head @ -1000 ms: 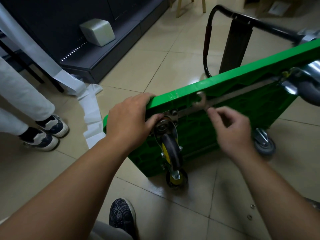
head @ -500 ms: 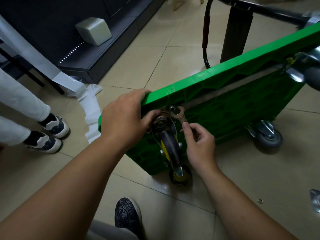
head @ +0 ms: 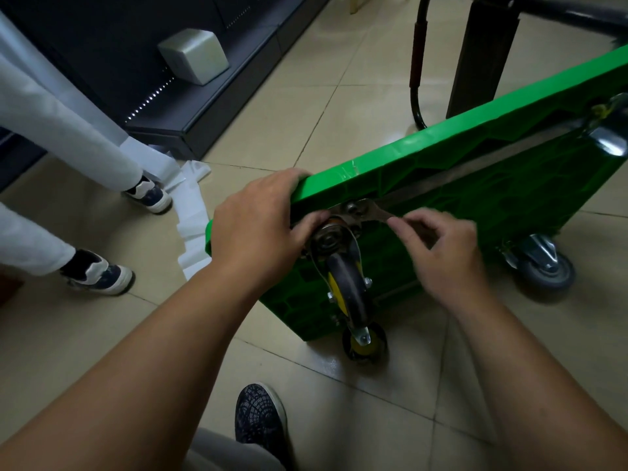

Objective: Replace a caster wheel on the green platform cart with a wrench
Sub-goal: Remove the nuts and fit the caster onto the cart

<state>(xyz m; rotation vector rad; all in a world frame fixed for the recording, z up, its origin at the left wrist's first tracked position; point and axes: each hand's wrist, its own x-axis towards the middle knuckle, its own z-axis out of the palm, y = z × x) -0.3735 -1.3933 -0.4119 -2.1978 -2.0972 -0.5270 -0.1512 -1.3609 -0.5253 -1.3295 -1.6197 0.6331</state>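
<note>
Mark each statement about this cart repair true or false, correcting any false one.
1. The green cart stands tipped on its edge, underside facing the camera. True.
2. The right hand holds a screwdriver. False: it pinches the wrench handle.
3. The left hand grips the cart's upper edge. True.
4. The grey caster at the right hangs in the air. False: it rests on the floor.
5. The wrench head sits at a bolt above the yellow-hubbed caster. True.
</note>
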